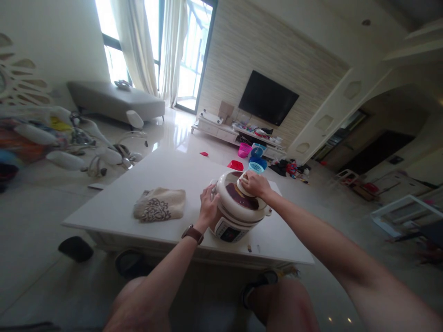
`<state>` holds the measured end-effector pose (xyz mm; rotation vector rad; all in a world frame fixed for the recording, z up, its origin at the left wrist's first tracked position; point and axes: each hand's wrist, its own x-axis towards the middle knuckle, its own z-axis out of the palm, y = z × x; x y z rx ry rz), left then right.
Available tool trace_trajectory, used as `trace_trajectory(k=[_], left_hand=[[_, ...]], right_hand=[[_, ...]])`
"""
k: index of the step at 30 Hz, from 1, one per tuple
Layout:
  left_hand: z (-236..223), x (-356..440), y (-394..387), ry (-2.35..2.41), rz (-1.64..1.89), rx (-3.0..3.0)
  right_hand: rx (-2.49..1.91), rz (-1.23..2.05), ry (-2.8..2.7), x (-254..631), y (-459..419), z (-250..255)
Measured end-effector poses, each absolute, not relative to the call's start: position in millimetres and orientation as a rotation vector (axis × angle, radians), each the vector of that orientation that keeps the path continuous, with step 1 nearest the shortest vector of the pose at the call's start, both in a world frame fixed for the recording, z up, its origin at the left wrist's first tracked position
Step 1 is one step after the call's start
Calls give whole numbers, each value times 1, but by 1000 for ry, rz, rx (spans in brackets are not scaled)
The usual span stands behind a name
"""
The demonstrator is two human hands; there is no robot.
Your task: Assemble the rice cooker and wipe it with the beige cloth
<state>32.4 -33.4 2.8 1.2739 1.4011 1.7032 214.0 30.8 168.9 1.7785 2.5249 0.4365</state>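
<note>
A round electric cooker (221, 213), cream and brown with a dark control panel on its front, stands on the white table (114, 198). Its lid (238, 199) has a dark see-through centre and a cream knob, and it sits on the pot. My right hand (255, 184) is closed around the lid's knob. My left hand (208, 204) rests against the cooker's left side, by the side handle, with its fingers partly hidden behind the rim. To the left lies a folded beige cloth (169, 204) with a dark scroll pattern.
Two small items (249, 248) lie near the table's front edge, right of the cooker. Beyond the table, plastic baskets (256, 167) stand on the floor before a low TV cabinet. White chairs (104, 154) crowd the left, and a dark bin (75, 249) stands below the table.
</note>
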Motion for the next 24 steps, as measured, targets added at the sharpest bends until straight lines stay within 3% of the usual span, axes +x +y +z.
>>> trace_trajectory(k=[8,15,24], left_hand=[[-3,29,-26,1424,1707,1282],[-10,16,-11,1362,1598,937],[-9,12,-5,1138,1575,788]], right_hand=[[1715,337,2636,223,44,157],[1500,61,2789,232,63,165],[1413,111,2836,238,61,162]])
